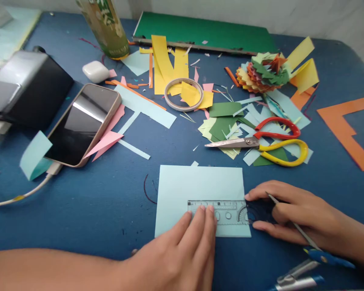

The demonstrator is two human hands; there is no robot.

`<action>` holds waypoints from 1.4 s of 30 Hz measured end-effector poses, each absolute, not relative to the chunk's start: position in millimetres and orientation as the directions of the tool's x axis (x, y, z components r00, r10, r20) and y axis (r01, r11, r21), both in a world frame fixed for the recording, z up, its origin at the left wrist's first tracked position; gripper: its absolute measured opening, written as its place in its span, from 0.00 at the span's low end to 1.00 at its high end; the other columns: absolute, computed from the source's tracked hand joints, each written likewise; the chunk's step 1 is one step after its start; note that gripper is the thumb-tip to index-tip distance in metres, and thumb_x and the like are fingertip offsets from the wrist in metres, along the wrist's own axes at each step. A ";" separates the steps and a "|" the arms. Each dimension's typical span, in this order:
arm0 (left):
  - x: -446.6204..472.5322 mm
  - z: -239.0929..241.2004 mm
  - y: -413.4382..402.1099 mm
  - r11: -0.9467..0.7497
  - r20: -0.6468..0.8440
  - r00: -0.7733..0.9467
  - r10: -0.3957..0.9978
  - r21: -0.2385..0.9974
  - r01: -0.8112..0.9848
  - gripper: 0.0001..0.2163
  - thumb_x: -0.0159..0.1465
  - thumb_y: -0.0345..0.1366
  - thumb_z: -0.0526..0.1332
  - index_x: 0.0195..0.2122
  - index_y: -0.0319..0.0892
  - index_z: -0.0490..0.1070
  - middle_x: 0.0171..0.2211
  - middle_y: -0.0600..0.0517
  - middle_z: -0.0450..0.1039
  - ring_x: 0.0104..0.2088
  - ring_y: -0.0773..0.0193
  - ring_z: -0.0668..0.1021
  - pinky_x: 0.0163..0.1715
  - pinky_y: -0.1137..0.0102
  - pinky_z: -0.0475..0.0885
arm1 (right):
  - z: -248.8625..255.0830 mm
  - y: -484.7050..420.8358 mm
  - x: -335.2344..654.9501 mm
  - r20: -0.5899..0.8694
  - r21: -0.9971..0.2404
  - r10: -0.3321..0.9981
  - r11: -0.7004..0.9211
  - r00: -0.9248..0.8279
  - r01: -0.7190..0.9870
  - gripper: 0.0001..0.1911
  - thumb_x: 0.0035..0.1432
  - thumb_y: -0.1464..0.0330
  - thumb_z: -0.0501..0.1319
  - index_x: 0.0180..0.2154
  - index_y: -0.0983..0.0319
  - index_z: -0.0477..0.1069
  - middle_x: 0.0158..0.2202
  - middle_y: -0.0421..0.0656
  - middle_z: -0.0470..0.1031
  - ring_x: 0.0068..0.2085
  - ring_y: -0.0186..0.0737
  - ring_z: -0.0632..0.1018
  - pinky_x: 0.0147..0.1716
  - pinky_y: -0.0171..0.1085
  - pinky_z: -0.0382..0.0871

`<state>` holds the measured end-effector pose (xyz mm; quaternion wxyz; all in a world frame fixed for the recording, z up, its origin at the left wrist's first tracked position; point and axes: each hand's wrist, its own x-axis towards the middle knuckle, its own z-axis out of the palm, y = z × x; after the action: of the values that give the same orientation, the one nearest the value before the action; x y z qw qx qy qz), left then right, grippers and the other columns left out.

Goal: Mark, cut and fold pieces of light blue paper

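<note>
A light blue sheet of paper (197, 182) lies on the table, with a clear plastic ruler (227, 216) across its lower half. My left hand (188, 246) rests with its fingers stretched out flat, pressing on the ruler's left part. At the paper's right edge, my right hand (303, 214) has its thumb and forefinger at the ruler's right end. The same hand holds a drawing compass (321, 254); one thin leg passes between the fingers, while the blue hinge and other leg hang below. Scissors (251, 142) with red and yellow handles lie above the paper.
Paper scraps (224, 121) surround a tape roll (183, 95). Beyond sit a folded paper ring (263, 72), a green board (200, 30) and a bottle (104, 28). A phone (83, 121), white case (95, 72) and black box (30, 89) stand left; an orange cutout (333, 117) lies right.
</note>
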<state>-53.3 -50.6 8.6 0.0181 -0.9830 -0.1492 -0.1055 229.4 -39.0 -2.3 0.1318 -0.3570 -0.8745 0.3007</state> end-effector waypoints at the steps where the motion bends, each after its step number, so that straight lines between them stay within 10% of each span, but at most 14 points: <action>1: -53.3 9.4 -50.8 -0.956 0.225 0.933 0.282 -0.009 0.292 0.15 0.60 0.29 0.53 0.45 0.30 0.71 0.48 0.38 0.71 0.46 0.50 0.75 0.44 0.63 0.73 | -1.2 -38.6 230.1 0.020 -0.642 0.709 0.549 -0.705 0.535 0.13 0.52 0.68 0.63 0.24 0.58 0.58 0.42 0.43 0.73 0.42 0.41 0.75 0.38 0.37 0.71; 7: -51.7 10.3 -50.9 -0.957 0.206 0.938 0.279 -0.017 0.289 0.16 0.60 0.29 0.53 0.47 0.27 0.70 0.48 0.37 0.71 0.47 0.48 0.74 0.43 0.62 0.73 | 14.4 -29.5 216.9 0.075 -0.864 0.885 0.288 -0.459 0.413 0.27 0.62 0.50 0.40 0.33 0.54 0.74 0.29 0.41 0.71 0.30 0.35 0.73 0.30 0.34 0.68; 16: -54.0 7.2 -52.8 -0.953 0.252 0.930 0.269 -0.069 0.294 0.18 0.61 0.27 0.49 0.49 0.24 0.68 0.48 0.35 0.70 0.47 0.48 0.74 0.42 0.64 0.73 | 12.6 -1.0 140.4 -0.297 -0.955 0.927 -0.284 -0.229 0.088 0.24 0.57 0.49 0.52 0.22 0.61 0.66 0.16 0.36 0.66 0.15 0.28 0.61 0.12 0.29 0.52; 28: -54.9 0.6 -55.5 -0.937 0.276 0.924 0.265 -0.153 0.314 0.18 0.62 0.27 0.48 0.49 0.24 0.67 0.47 0.34 0.71 0.47 0.49 0.74 0.45 0.62 0.70 | 2.7 -12.5 103.6 -0.054 -0.839 0.943 0.136 -0.329 0.527 0.24 0.60 0.55 0.52 0.17 0.61 0.57 0.15 0.34 0.60 0.20 0.28 0.64 0.22 0.31 0.57; 42: -56.5 -0.4 -57.3 -0.938 0.273 0.924 0.267 -0.144 0.314 0.18 0.62 0.28 0.48 0.50 0.25 0.67 0.49 0.37 0.70 0.48 0.50 0.74 0.46 0.63 0.70 | 1.3 -10.5 108.1 0.053 -0.792 0.903 0.298 -0.426 0.532 0.24 0.62 0.60 0.51 0.18 0.61 0.47 0.16 0.33 0.50 0.19 0.27 0.55 0.21 0.30 0.51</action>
<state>-56.5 -57.3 -0.4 0.0929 -0.9764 -0.1489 -0.1256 108.1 -10.5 1.3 0.2566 -0.4700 -0.7635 0.3610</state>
